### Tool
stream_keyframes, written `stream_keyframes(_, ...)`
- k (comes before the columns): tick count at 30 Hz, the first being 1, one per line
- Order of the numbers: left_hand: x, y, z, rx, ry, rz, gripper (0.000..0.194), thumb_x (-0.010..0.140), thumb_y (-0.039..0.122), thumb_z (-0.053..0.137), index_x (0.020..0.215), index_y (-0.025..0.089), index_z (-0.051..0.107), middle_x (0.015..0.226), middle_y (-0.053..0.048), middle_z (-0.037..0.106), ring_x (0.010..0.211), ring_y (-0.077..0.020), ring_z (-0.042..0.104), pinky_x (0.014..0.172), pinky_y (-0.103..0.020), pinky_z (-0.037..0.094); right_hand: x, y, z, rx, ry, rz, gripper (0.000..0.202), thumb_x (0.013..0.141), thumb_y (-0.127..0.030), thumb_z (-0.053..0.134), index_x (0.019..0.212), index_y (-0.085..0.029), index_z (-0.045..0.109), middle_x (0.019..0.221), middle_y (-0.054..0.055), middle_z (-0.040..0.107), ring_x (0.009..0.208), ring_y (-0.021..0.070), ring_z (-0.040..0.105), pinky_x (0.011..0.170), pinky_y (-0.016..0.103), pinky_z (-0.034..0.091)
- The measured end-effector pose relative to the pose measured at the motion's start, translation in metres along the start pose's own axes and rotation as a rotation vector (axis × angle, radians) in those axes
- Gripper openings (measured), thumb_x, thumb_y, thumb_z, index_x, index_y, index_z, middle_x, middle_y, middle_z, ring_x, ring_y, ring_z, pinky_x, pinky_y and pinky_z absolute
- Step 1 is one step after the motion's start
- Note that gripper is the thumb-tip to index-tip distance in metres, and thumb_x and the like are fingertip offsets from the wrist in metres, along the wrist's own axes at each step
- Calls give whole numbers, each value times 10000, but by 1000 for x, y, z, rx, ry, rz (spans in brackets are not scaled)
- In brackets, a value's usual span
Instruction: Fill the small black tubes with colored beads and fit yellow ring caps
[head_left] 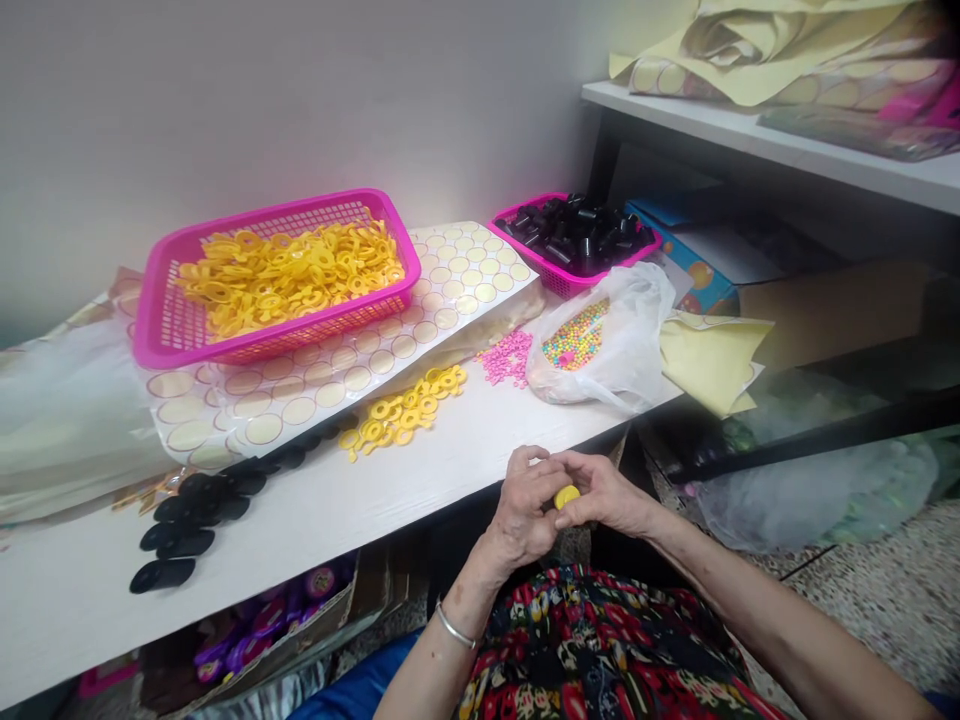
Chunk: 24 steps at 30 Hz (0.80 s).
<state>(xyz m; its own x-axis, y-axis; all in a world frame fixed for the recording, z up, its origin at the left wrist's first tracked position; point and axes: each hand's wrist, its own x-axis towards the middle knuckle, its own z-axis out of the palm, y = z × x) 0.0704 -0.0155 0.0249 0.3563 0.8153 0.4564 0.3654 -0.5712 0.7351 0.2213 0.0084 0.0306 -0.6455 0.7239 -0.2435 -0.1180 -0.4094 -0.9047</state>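
Note:
My left hand (pixel 527 503), with a silver bangle on its wrist, is closed around a small piece with a round yellow end (pixel 566 496). The fingers of my right hand (pixel 600 492) pinch the same piece from the other side. Both hands meet just off the front edge of the white table (pixel 450 480), above my lap. Most of the piece is hidden by the fingers. Nearest to the hands on the table lie loose yellow ring-shaped parts (pixel 405 410), small pink pieces (pixel 507 358) and a clear bag (pixel 630 330) of multicoloured beads.
A pink basket (pixel 277 345) of yellow parts stands on printed circle sheets (pixel 480 270). Behind the bag is another pink basket (pixel 559 281) of black parts. Black pieces (pixel 163 574) line the left side. A shelf (pixel 750 130) juts in at the right.

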Motion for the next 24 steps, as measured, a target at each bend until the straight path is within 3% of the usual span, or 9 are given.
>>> stream_keyframes(7, -4, 3, 9, -1, -5, -19, 93, 751, 187, 505, 707, 178, 586, 697, -20, 615, 715, -143, 529, 858, -385, 388, -2, 9, 1, 105, 46, 33, 419, 452, -169, 779, 839, -123, 627, 759, -13, 605, 707, 132, 536, 650, 249, 405)
stream_keyframes(11, -9, -1, 12, 18, -21, -61, 108, 736, 147, 480, 717, 182, 581, 697, -13, 609, 691, -139, 525, 875, -394, 388, -1, 18, 3, 145, 82, 29, 400, 491, -208, 758, 863, -124, 636, 772, 7, 615, 735, 149, 544, 654, 257, 408)
stream_keyframes(15, -19, -2, 12, 65, -45, -85, 95, 707, 169, 534, 771, 193, 600, 738, -20, 631, 708, -155, 527, 875, -411, 397, 2, 19, -4, 48, -105, 120, 433, 537, -234, 735, 942, -124, 626, 840, 26, 615, 783, 156, 541, 655, 251, 407)
stream_keyframes(18, -32, 0, 3, 136, -28, -69, 227, 673, 205, 616, 900, 200, 613, 937, -59, 641, 859, -193, 537, 863, -409, 422, 8, 18, -16, -151, -158, 138, 458, 575, -278, 709, 994, -131, 597, 860, 26, 619, 772, 165, 548, 654, 264, 416)
stream_keyframes(21, -51, -9, -23, 235, 226, -120, 406, 662, 262, 675, 1051, 197, 581, 1113, -113, 574, 1023, -232, 503, 851, -406, 448, 14, 22, -31, -681, -35, 121, 359, 645, -304, 647, 963, -145, 596, 857, 44, 625, 794, 203, 561, 686, 297, 423)
stream_keyframes(24, -73, -35, -65, 364, 631, -354, 256, 732, 230, 607, 985, 191, 603, 1040, -96, 586, 985, -199, 532, 852, -383, 449, 21, 37, -43, -1293, 51, 105, 214, 753, -288, 534, 873, -132, 619, 835, 108, 631, 828, 246, 580, 748, 337, 408)
